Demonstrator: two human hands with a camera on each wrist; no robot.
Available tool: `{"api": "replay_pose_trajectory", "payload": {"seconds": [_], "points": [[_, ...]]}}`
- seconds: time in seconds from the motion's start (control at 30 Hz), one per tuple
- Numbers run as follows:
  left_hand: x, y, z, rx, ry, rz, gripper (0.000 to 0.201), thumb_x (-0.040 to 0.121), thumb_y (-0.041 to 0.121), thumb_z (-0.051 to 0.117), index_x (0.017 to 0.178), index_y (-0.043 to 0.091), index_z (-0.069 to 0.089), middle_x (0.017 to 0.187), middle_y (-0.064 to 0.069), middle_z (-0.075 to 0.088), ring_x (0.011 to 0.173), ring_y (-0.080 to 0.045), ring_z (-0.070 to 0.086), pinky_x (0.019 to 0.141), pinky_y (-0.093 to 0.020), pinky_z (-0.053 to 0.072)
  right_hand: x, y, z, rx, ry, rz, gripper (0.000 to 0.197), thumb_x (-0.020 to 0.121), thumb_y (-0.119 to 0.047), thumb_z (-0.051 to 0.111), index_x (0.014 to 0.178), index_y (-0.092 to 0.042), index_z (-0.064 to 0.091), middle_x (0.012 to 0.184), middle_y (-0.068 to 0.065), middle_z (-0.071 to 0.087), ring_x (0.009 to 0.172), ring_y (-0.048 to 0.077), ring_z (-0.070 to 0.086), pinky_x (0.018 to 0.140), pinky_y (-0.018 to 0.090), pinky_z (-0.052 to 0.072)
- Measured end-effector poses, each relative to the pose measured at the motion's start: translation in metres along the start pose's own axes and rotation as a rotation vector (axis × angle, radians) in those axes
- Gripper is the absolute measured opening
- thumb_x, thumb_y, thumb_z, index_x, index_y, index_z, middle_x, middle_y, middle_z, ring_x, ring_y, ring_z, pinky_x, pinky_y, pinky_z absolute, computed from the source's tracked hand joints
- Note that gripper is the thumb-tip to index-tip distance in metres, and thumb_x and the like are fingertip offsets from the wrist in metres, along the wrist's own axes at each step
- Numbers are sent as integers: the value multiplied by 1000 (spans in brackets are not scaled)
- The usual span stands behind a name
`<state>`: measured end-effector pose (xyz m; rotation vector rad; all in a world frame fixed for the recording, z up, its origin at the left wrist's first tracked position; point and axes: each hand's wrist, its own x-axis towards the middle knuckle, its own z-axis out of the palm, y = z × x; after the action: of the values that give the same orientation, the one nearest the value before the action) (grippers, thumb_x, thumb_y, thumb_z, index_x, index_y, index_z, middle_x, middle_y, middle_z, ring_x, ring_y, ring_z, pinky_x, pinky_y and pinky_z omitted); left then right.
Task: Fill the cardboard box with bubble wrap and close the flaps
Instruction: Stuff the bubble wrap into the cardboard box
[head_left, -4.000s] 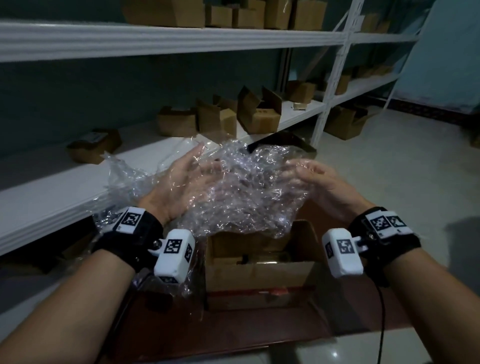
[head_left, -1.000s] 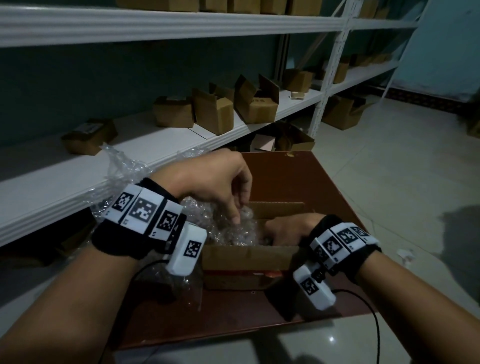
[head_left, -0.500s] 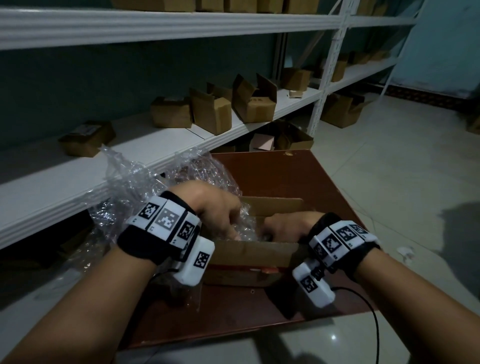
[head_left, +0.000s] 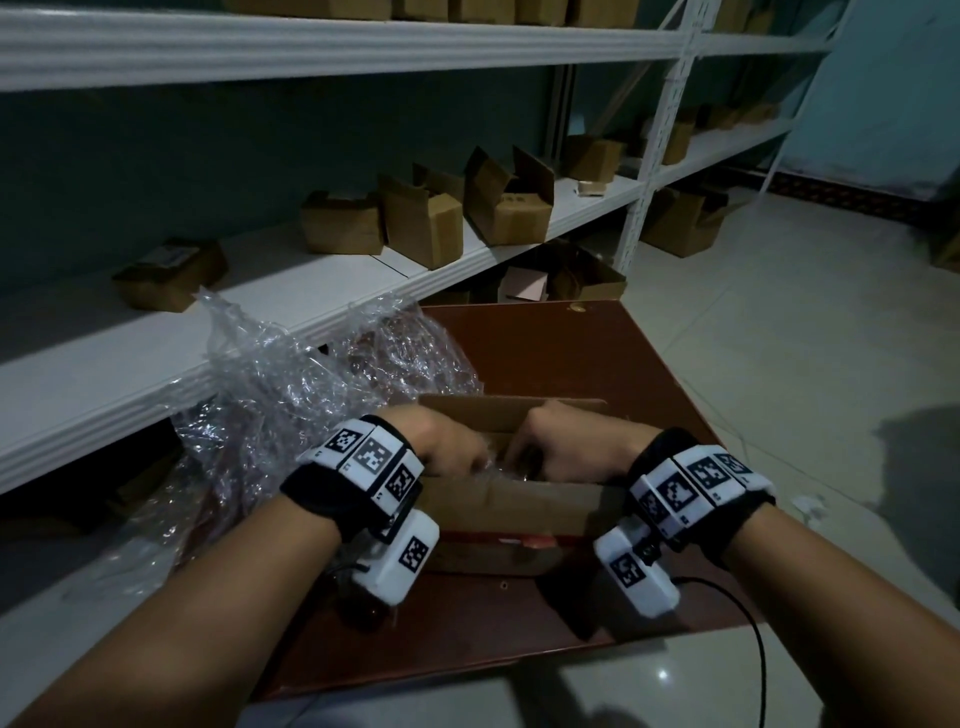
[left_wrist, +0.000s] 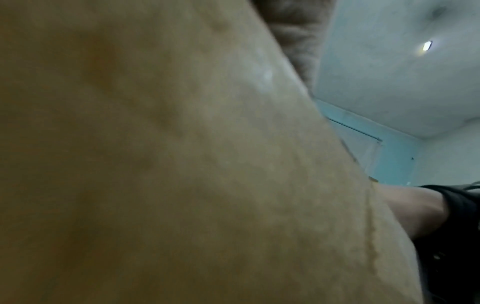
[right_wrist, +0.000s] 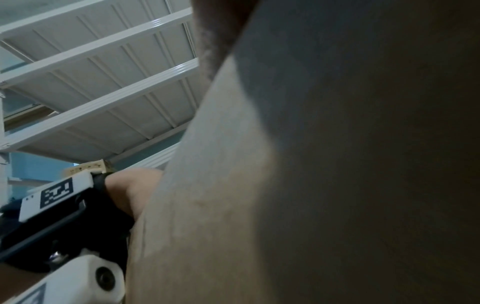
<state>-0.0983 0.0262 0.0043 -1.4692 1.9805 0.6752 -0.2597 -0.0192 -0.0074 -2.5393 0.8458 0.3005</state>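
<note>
White shelving (head_left: 291, 322) is seen behind a brown table (head_left: 571, 358), on which the cardboard box (head_left: 509, 506) stands open. Bubble wrap (head_left: 291, 395) is heaped beside it, spilling inside. Left hand (head_left: 447, 447) and right hand (head_left: 566, 447) are sunk into the box; finger state cannot be told
</note>
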Motion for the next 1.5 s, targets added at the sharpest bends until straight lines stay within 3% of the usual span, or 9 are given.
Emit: {"api": "replay_pose_trajectory", "payload": {"seconds": [0.2,0.33,0.5,0.6,0.8,1.07,1.17,1.33,1.5], "points": [[-8,-11,-7,-117,401,102,21,82,5,81,77,23,69,79,9,65,84,-17,67,76,-29,55,10,10,5,-1,65,-25,28,88,-3,63,108,-16,78,96,0,75,83,10,69,78,30,57],[-21,-7,-18,-204,533,229,18,68,18,94,83,21,84,83,9,76,80,-4,68,75,-18,55,11,11,5,-53,63,-56,23,92,-4,63,106,-14,77,83,-3,68,68,7,60,64,25,47],[-13,-5,-11,-180,273,134,26,83,-6,73,95,15,82,78,16,68,75,-3,62,68,-17,51,6,7,4,-43,74,-58,21,92,-4,63,107,-9,77,80,-8,69,65,-5,57,58,5,41],[-9,-7,-6,-157,293,75,29,81,-8,70,95,15,81,73,19,64,68,1,58,59,-15,46,1,6,4,14,131,-84,29,86,-6,71,111,-18,79,102,-5,78,90,4,70,83,22,59],[-3,-12,-3,-119,263,5,18,83,11,76,101,17,75,87,7,67,87,-18,65,71,-30,52,-10,-4,1,130,371,-169,8,82,-26,80,90,-28,84,82,-14,78,74,3,70,68,28,61],[2,-16,1,-184,24,-25,57,92,20,73,143,17,49,137,-3,57,122,-23,57,105,-40,50,0,6,3,-71,27,102,20,96,-19,66,110,-17,79,99,-10,71,85,9,64,87,31,58],[6,-13,3,-153,-18,-14,59,95,21,71,147,14,44,144,-6,53,127,-26,54,105,-39,48,-1,5,1,14,-130,163,32,100,-11,56,124,-25,72,108,-17,65,99,6,60,89,25,49],[7,-16,6,-189,81,51,47,95,15,70,140,12,55,135,-7,60,122,-24,59,103,-37,50,-2,4,-2,21,-201,191,42,100,-7,50,134,-27,65,105,-14,61,101,9,57,90,26,44],[-6,-14,-3,-295,484,288,40,74,11,89,112,21,81,110,3,79,100,-10,73,95,-25,56,8,8,-1,-43,-239,201,27,101,-16,54,123,-15,69,101,2,68,86,14,60,75,27,44]]}}
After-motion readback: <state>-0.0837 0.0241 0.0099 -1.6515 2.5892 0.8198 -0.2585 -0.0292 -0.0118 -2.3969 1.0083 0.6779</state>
